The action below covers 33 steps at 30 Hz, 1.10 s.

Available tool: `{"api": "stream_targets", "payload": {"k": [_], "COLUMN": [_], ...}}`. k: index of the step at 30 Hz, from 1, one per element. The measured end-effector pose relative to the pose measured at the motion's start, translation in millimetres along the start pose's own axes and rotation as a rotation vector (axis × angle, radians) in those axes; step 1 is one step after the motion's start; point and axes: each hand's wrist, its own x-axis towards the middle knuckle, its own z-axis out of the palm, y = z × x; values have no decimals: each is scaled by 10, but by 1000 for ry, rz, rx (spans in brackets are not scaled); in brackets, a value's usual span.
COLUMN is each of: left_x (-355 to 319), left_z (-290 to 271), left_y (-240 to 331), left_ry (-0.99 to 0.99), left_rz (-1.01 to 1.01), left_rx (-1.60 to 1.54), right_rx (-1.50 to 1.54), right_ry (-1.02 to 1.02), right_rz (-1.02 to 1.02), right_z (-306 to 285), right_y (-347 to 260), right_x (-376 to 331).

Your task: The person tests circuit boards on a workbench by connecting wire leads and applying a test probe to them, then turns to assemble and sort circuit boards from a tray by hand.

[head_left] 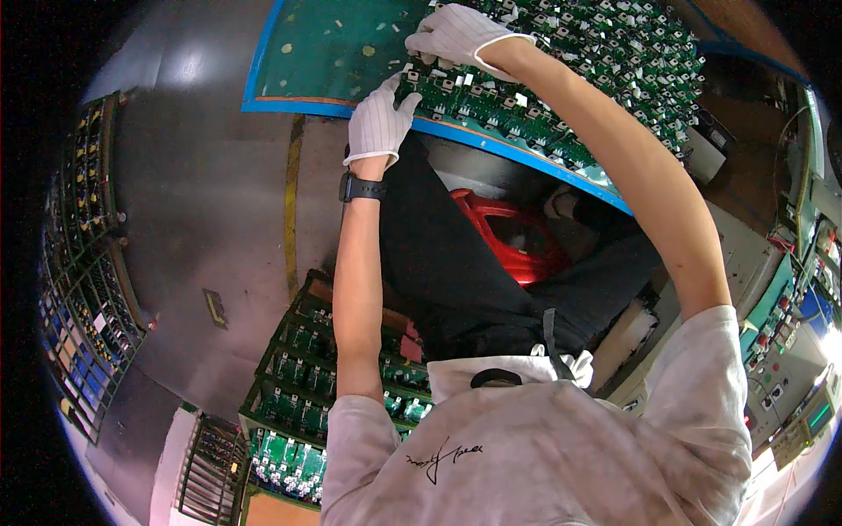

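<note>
Many green circuit boards (500,110) with upright metal-tabbed parts stand close together on a green-topped table with a blue edge (303,105). My left hand (379,127), in a white striped glove, is at the left end of the nearest row. Its index finger and thumb are apart, at the end of a circuit board (428,86). Farther off, my right hand (460,37), gloved alike, reaches over the boards' left side. Its fingers are curled together and point left; what they hold, if anything, is hidden.
A green rack of circuit boards (294,412) stands beside me at the lower left. More loaded racks (96,324) line the far left. Under the table is a red plastic stool (526,254) near my legs. Equipment with knobs (772,386) is at the right.
</note>
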Motion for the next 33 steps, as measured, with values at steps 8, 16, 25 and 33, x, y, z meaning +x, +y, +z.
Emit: {"api": "stream_targets", "payload": {"k": [8, 16, 25, 33], "left_x": [-6, -11, -123, -525], "left_z": [-44, -59, -46, -276], "left_y": [11, 25, 26, 683], "left_ry": [-52, -32, 38, 514], "left_rz": [-40, -23, 65, 64], "left_rx": [-23, -55, -15, -119], "right_rx": [-41, 513, 600, 691], "right_ry": [102, 178, 180, 343], "right_rz": [18, 241, 645, 945], "right_z": [-249, -662, -280, -197], "right_y": [52, 149, 501, 174], "right_x": [-291, -1652, -3364, -4935]}}
